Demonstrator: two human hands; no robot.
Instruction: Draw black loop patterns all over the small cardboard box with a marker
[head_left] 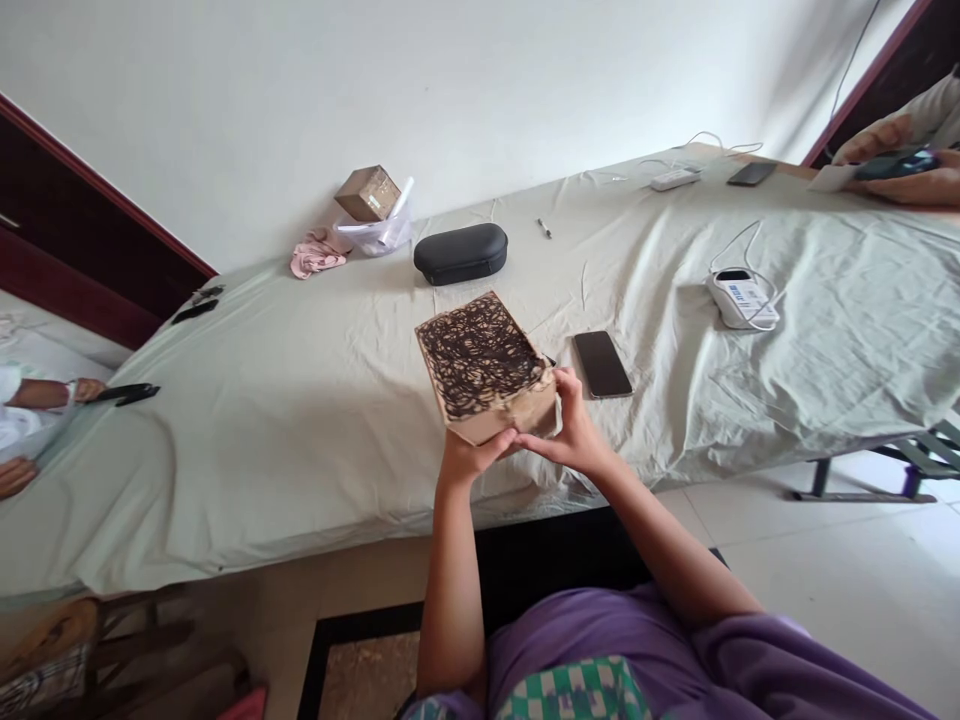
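Both of my hands hold a small cardboard box [484, 360] above the cloth, its top face scribbled over with dark brown loops. My left hand [471, 458] supports it from below, with the thumb along the near side; its other fingers are hidden under the box. My right hand [574, 425] grips the near right corner, thumb towards the left one and index finger bent at the edge. Just right of the box lies a dark smartphone [603, 364]. Behind the box sits a black zip case [460, 254].
A pale cloth [300, 400] covers the long table. Towards the wall are a second box [368, 193] on a plastic container, a pink cloth [319, 252] and a pen [544, 229]. A white corded device [743, 298] lies right. People's hands show at both sides; the left one [88, 390] holds something black.
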